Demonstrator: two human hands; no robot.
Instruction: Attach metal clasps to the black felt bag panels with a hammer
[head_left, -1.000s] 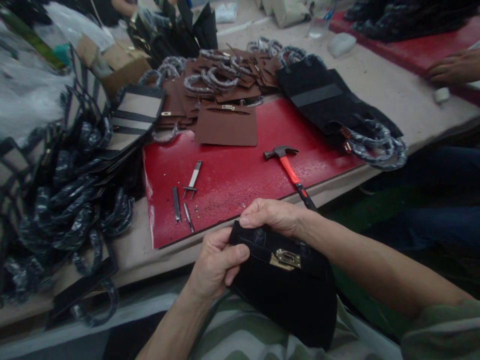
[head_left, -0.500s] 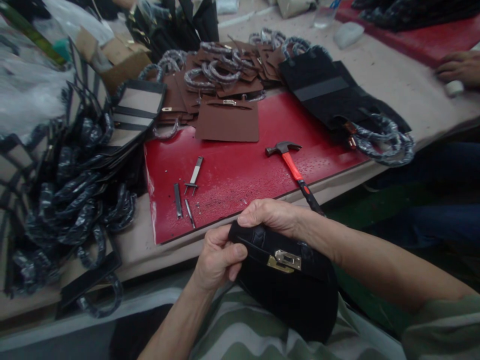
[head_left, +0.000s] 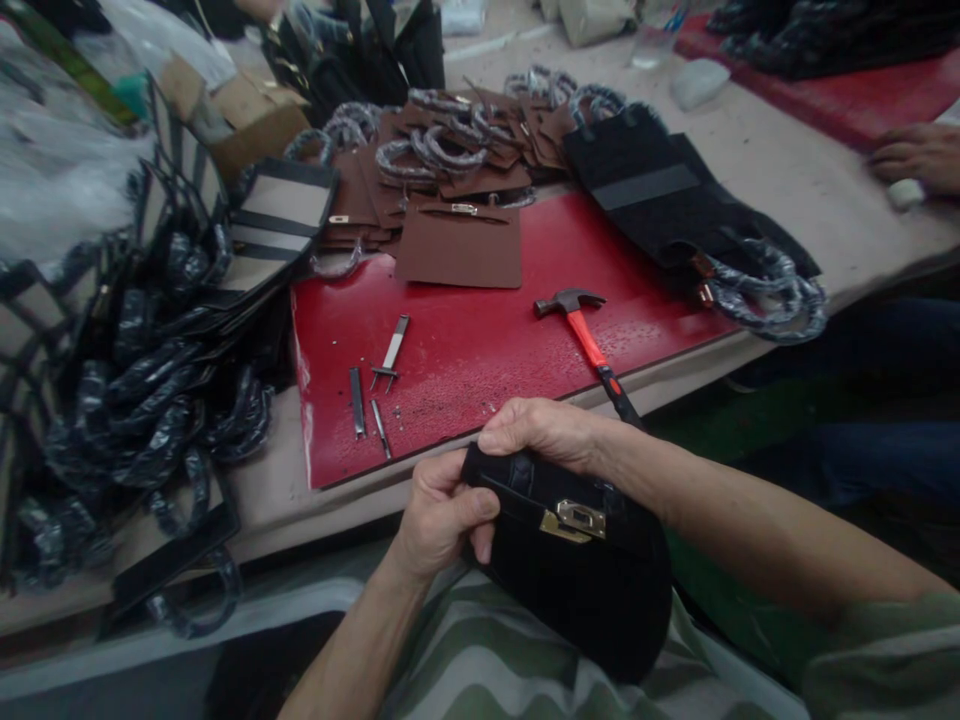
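Note:
A black bag panel with a gold-toned turn-lock clasp rests against my lap, below the table's front edge. My left hand pinches its upper left corner between thumb and fingers. At the top edge, my right hand grips the same panel, thumb toward the left corner and most fingers hidden behind it. Just beyond my hands lies a claw hammer with an orange and black handle. To its left are a pronged metal punch, a flat metal bar and a thin metal rod.
The tools lie on a red board. Brown bag panels with wrapped handles are heaped behind. Black panels lie at right, and a large pile of wrapped black handles covers the left. Another person's hand rests far right.
The view has shifted slightly. Both hands keep their hold on the black bag panel, which sits almost the same.

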